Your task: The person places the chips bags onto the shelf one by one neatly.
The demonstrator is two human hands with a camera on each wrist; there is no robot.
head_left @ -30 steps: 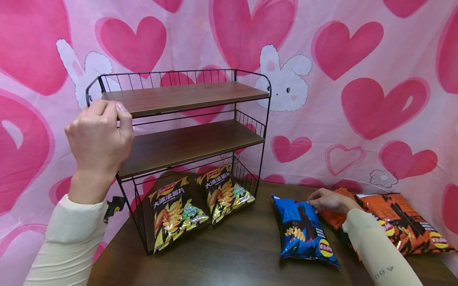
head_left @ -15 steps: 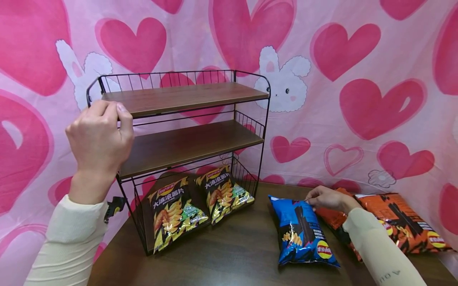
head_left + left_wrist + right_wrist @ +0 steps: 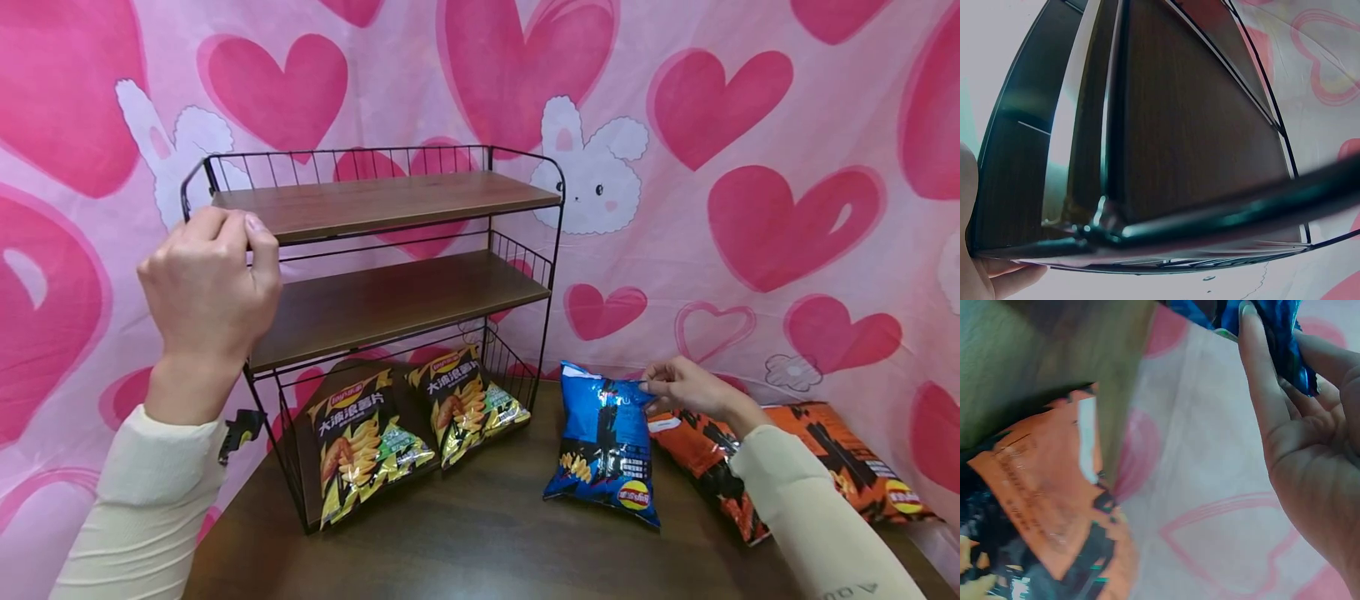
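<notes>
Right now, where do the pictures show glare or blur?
Head view: mostly sharp, glare on the blue bag, sheen on the table; left wrist view: the near shelf bar blurred and shiny, the cloth below it washed out; right wrist view: soft focus, print on the orange bag hard to read.

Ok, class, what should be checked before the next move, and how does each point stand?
1. Right grip pinches the blue-and-black plastic chip bag by an upper corner: ok.
2. Left grip holds the black metal rack with brown boards: ok.
3. Blue bag lined up with the rack: not ok, it is to the right.
4. Blue bag off the dark brown table: cannot tell.
5. Blue bag clear of the two orange-and-black chip bags: cannot tell.
</notes>
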